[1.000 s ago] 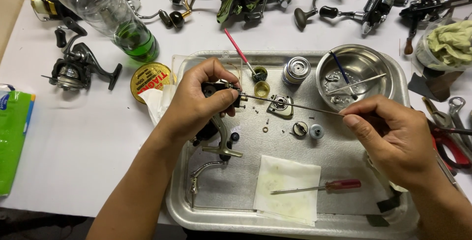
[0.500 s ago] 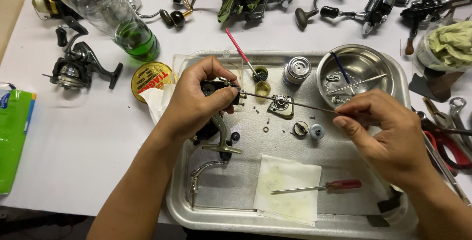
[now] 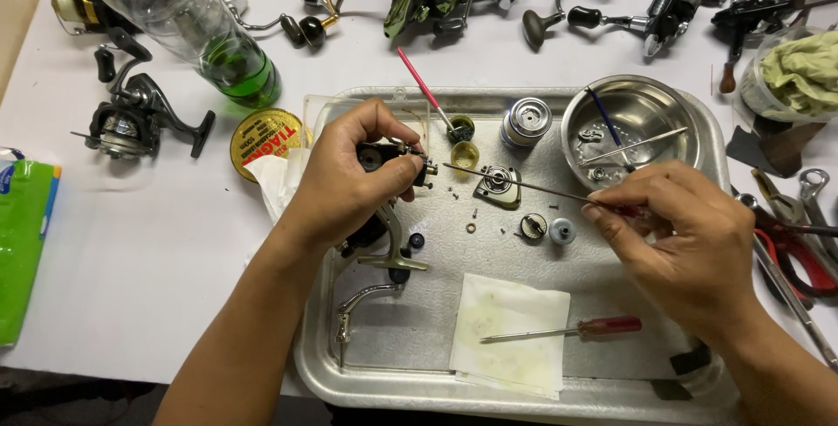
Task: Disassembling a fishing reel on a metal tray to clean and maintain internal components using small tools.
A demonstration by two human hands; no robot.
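Reel body (image 3: 384,164), black and partly stripped, sits over the metal tray (image 3: 349,374), grasped in the left hand (image 3: 349,177) fingers. Right hand (image 3: 690,234) fingers pinch a thin screwdriver (image 3: 515,182), its tip touching the reel body.

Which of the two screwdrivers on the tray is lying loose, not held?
The red-handled screwdriver, lying across the paper towel near the tray's front edge. The other, a thin long-shafted one, is in the right hand.
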